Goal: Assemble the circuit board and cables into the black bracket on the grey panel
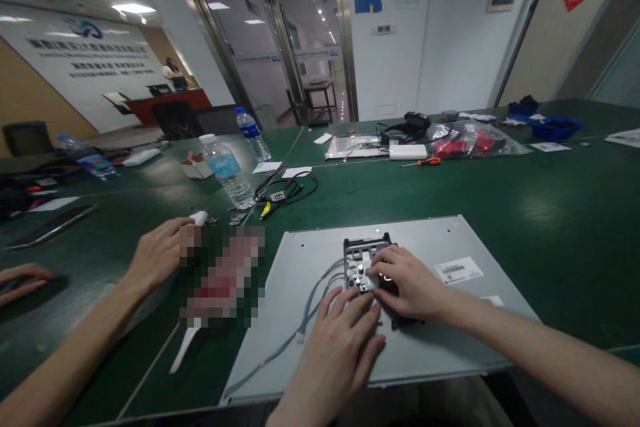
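Atop a grey panel (450,240) on the green office table (525,187), the circuit module (361,255) sits in the pinching grip of the right hand (407,283), with the left hand (335,353) spread flat beside it.

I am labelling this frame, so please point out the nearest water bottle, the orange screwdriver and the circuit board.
water bottle (225,167): head view, on its blue label.
orange screwdriver (431,161): head view, on the orange handle.
circuit board (361,255): head view, on its bare upper part.
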Motion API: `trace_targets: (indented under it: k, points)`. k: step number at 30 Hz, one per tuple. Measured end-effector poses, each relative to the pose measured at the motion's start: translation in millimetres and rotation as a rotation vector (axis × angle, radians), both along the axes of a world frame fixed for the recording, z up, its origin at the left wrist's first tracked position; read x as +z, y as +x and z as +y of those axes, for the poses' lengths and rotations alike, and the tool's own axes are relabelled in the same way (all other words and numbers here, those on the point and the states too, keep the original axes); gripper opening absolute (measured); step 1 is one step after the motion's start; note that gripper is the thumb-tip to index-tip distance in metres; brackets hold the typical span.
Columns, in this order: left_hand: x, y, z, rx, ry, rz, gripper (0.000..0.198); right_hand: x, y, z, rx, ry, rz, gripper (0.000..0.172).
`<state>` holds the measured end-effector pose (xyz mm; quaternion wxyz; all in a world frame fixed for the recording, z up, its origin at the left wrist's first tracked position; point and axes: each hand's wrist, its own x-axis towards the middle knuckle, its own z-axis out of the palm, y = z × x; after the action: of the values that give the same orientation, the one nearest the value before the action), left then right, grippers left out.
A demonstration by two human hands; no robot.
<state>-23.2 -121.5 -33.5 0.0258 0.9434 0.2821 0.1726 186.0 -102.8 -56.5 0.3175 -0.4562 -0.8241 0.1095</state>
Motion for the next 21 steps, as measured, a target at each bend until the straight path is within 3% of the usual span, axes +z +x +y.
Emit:
trace_targets:
  k: [16, 21]
  points:
    - [0.4, -1.8, 0.7, -0.005, -0.014, 0.021, 0.029, 1.5, 7.2, 3.1, 0.055, -0.026, 0.013, 0.026]
    - [-1.1, -1.9, 1.3, -0.009, -0.009, 0.033, 0.03, 4.0, 9.1, 5.0, 0.082, -0.043, 0.002, 0.019]
